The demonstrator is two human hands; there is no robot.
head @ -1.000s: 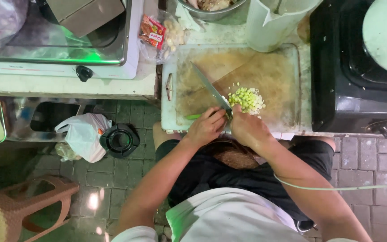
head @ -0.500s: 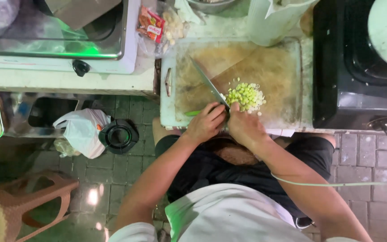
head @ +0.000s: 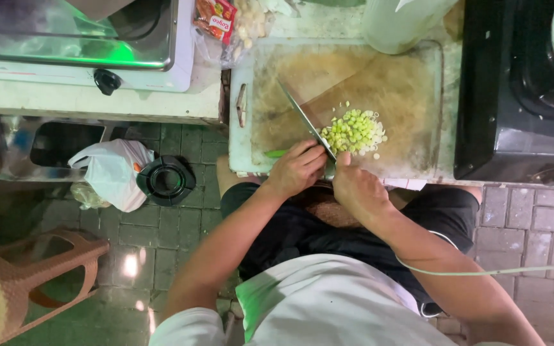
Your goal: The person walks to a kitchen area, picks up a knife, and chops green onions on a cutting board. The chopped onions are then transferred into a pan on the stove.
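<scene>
Cutting board: pale, stained brown, upper centre of the frame; its top edge is covered by a white container cut off by the frame.
Surface: left part carries a steel stove, cropped at the top.
Hands: left hand pins a green stalk, mostly hidden beneath it; right hand is closed on the knife handle, which is hidden.
Chopped greens: small pale green pile, mid-board, right of the blade.
</scene>
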